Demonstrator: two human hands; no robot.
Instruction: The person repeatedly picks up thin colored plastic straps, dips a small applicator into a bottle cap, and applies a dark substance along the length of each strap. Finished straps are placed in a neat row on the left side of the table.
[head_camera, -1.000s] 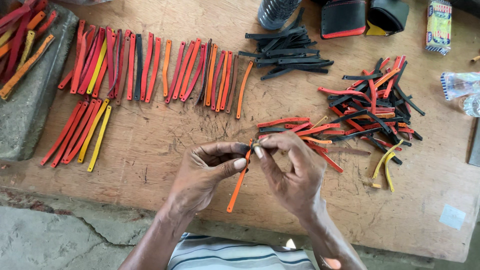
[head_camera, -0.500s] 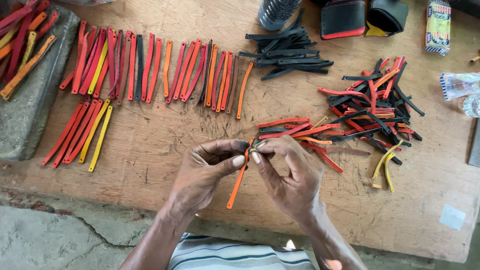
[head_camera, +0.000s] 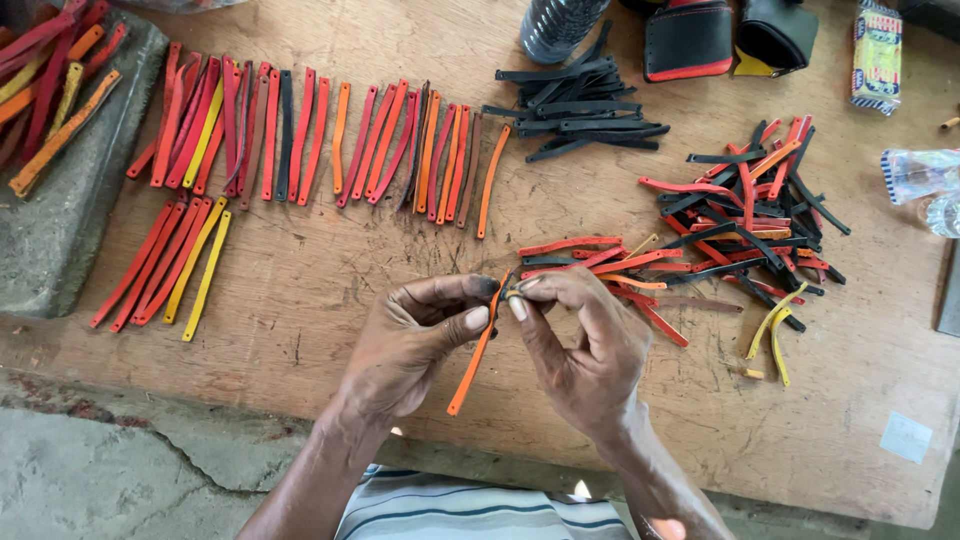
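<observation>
Both my hands meet over the front of a wooden table (head_camera: 300, 300). My left hand (head_camera: 410, 340) and my right hand (head_camera: 585, 345) pinch the top end of one thin orange strip (head_camera: 468, 372), which hangs down toward me between them. A small dark piece sits at the strip's top, between my fingertips. Just behind my right hand lies a loose heap of red, orange and black strips (head_camera: 720, 235).
A long row of red, orange and yellow strips (head_camera: 320, 135) lies at the back left, a shorter row (head_camera: 170, 265) below it. Black strips (head_camera: 575, 110) lie by a plastic bottle (head_camera: 555, 25). A grey stone slab (head_camera: 60, 210) with more strips stands at left.
My fingers have shifted slightly at the top of the orange strip; the strip hangs at nearly the same place. Nothing else on the table has moved.
</observation>
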